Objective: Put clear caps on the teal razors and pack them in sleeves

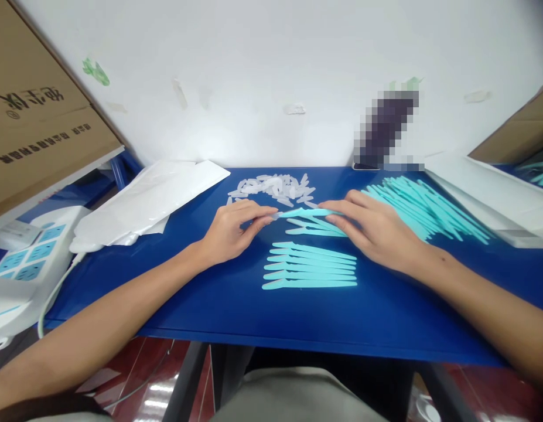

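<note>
Turquoise plastic gives the slim, flat stick its colour; it lies nearly level above the blue tabletop, between the two hands. The right hand pinches its handle between thumb and fingers, with hardly any gap. The left hand is likewise closed to a fingertip pinch, on what looks like a small translucent plastic sleeve at the stick's narrow end. How far the sleeve covers that end, I cannot tell.

Just beneath the held stick lie a few loose turquoise sticks, and nearer the person a neat row of matching sticks runs side by side. Behind the hands spreads a scattered pile of frosted translucent sleeves; to the right, beyond the wrist, rests a large heap of turquoise sticks.

The step in hand seems to be joining sleeve and stick end. As I judge it, the next move calls for keeping both in line, the handle steady, and a light push along the stick's length.
</note>
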`<action>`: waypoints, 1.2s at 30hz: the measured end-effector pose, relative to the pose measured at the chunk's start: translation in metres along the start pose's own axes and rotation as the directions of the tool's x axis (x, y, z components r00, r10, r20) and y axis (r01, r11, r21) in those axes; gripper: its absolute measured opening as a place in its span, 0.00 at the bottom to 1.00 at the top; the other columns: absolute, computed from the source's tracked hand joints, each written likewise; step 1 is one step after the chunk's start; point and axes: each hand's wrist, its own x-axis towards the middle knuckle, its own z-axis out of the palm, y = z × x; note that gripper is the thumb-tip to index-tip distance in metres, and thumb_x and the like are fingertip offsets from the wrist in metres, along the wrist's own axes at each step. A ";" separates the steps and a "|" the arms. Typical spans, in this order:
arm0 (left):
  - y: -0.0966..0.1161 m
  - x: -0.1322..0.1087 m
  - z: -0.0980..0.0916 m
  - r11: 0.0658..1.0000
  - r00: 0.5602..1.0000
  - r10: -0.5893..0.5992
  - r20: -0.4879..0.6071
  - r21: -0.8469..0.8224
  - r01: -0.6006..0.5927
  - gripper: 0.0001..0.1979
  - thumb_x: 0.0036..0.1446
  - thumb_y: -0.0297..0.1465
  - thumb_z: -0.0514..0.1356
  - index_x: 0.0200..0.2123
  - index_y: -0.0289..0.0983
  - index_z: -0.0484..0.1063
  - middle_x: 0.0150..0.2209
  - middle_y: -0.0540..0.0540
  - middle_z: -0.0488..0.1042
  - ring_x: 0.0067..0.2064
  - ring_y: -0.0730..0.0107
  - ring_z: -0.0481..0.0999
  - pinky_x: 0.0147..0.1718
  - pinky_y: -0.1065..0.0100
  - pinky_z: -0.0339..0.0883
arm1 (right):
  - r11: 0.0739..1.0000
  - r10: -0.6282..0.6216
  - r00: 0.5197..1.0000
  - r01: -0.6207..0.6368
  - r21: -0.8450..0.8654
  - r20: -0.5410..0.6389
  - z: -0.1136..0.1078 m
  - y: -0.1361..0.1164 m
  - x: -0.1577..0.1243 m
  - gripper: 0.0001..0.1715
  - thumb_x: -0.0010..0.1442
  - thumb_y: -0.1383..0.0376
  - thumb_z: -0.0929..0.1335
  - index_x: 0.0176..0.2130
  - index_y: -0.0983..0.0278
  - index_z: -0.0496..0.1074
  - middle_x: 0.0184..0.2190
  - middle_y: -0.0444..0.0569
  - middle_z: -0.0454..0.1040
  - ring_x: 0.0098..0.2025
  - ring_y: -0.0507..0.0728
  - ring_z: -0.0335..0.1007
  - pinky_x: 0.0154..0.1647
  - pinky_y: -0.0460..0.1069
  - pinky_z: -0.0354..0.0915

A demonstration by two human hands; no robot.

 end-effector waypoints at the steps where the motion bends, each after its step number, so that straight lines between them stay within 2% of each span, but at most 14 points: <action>1: 0.002 0.000 0.002 1.000 1.000 -0.003 0.005 -0.015 0.003 0.11 0.71 0.32 0.59 0.49 0.39 0.80 0.35 0.46 0.83 0.35 0.69 0.80 0.36 0.67 0.73 | 1.000 -0.010 1.000 0.010 -0.001 -0.004 0.001 -0.002 0.000 0.24 0.75 0.58 0.58 0.59 0.63 0.73 0.37 0.51 0.70 0.33 0.57 0.69 0.36 0.53 0.65; 5: 0.011 0.001 0.009 0.995 1.000 -0.028 -0.008 -0.098 0.027 0.10 0.71 0.31 0.59 0.48 0.38 0.79 0.33 0.47 0.82 0.33 0.71 0.79 0.34 0.69 0.72 | 0.995 -0.096 0.995 0.096 -0.009 -0.023 0.006 -0.014 0.000 0.21 0.75 0.60 0.59 0.56 0.65 0.74 0.36 0.51 0.71 0.31 0.55 0.68 0.32 0.50 0.64; 7: 0.011 0.003 0.009 0.999 1.000 0.003 0.023 -0.042 -0.002 0.10 0.71 0.31 0.58 0.49 0.37 0.79 0.34 0.47 0.81 0.33 0.71 0.78 0.34 0.69 0.71 | 0.992 -0.126 0.992 0.125 -0.027 -0.030 0.007 -0.018 -0.001 0.21 0.75 0.61 0.59 0.57 0.66 0.74 0.36 0.51 0.73 0.29 0.54 0.68 0.31 0.50 0.64; 10: 0.003 0.006 0.001 0.972 0.984 0.084 0.154 0.204 -0.115 0.16 0.73 0.35 0.55 0.55 0.35 0.76 0.42 0.41 0.81 0.41 0.64 0.78 0.41 0.63 0.72 | 0.987 -0.129 0.992 0.128 -0.099 -0.006 0.005 -0.014 0.000 0.21 0.75 0.61 0.59 0.57 0.65 0.74 0.37 0.51 0.76 0.31 0.56 0.71 0.32 0.51 0.65; 13: -0.009 0.007 -0.011 0.889 0.955 0.018 0.295 0.432 -0.150 0.20 0.73 0.40 0.53 0.55 0.33 0.76 0.49 0.36 0.78 0.46 0.55 0.76 0.45 0.55 0.71 | 0.978 -0.088 0.996 0.092 -0.186 0.031 0.003 -0.001 0.000 0.21 0.75 0.60 0.59 0.54 0.65 0.76 0.41 0.54 0.80 0.37 0.60 0.76 0.37 0.54 0.67; 16: -0.016 0.006 -0.020 0.840 0.905 -0.077 0.418 0.516 -0.166 0.21 0.73 0.42 0.53 0.51 0.35 0.80 0.49 0.36 0.76 0.49 0.51 0.74 0.45 0.55 0.68 | 0.968 -0.071 0.992 0.093 -0.231 0.103 0.004 0.010 0.000 0.20 0.74 0.60 0.59 0.51 0.65 0.77 0.43 0.56 0.82 0.40 0.62 0.77 0.39 0.55 0.68; 19: -0.019 0.005 -0.022 0.847 0.871 -0.084 0.483 0.496 -0.193 0.20 0.74 0.40 0.52 0.50 0.39 0.81 0.48 0.39 0.77 0.49 0.53 0.74 0.44 0.57 0.66 | 0.959 -0.084 0.985 0.122 -0.255 0.153 0.004 0.013 -0.001 0.20 0.73 0.60 0.60 0.50 0.65 0.78 0.42 0.56 0.81 0.40 0.63 0.77 0.38 0.55 0.68; 23: -0.019 0.003 -0.016 0.854 0.870 -0.044 0.490 0.471 -0.222 0.18 0.74 0.36 0.51 0.48 0.39 0.82 0.45 0.42 0.78 0.44 0.59 0.75 0.41 0.60 0.64 | 0.959 -0.113 0.986 0.140 -0.246 0.120 0.001 0.006 -0.001 0.20 0.71 0.59 0.62 0.51 0.66 0.78 0.43 0.57 0.79 0.43 0.64 0.76 0.39 0.55 0.67; 27: -0.016 0.002 -0.011 0.841 0.877 0.012 0.480 0.470 -0.269 0.19 0.75 0.34 0.50 0.45 0.36 0.81 0.43 0.42 0.80 0.40 0.62 0.77 0.39 0.61 0.64 | 0.960 -0.251 0.942 0.272 -0.071 0.222 -0.001 -0.004 -0.002 0.18 0.71 0.59 0.64 0.46 0.63 0.80 0.42 0.54 0.79 0.40 0.60 0.76 0.42 0.55 0.68; 29: -0.013 0.003 -0.010 0.846 0.885 0.032 0.465 0.459 -0.272 0.19 0.75 0.34 0.50 0.43 0.35 0.81 0.42 0.43 0.80 0.37 0.64 0.77 0.38 0.62 0.65 | 0.955 -0.281 0.924 0.296 -0.021 0.260 0.001 -0.006 -0.003 0.17 0.72 0.61 0.63 0.43 0.63 0.81 0.39 0.53 0.79 0.39 0.59 0.76 0.42 0.55 0.69; 32: -0.010 0.004 -0.009 0.860 0.902 0.053 0.429 0.440 -0.260 0.17 0.74 0.33 0.51 0.43 0.35 0.80 0.38 0.44 0.81 0.35 0.65 0.78 0.36 0.64 0.65 | 0.965 -0.251 0.926 0.263 -0.004 0.283 0.004 -0.005 -0.004 0.15 0.71 0.65 0.63 0.41 0.63 0.80 0.39 0.52 0.78 0.39 0.59 0.75 0.41 0.54 0.69; 36: -0.011 0.003 -0.009 0.866 0.926 0.088 0.366 0.431 -0.253 0.15 0.74 0.34 0.53 0.46 0.36 0.80 0.35 0.45 0.82 0.34 0.65 0.79 0.36 0.64 0.66 | 0.989 -0.150 0.941 0.143 0.044 0.302 0.003 -0.004 -0.004 0.11 0.70 0.63 0.64 0.42 0.63 0.76 0.40 0.52 0.77 0.39 0.59 0.74 0.38 0.52 0.67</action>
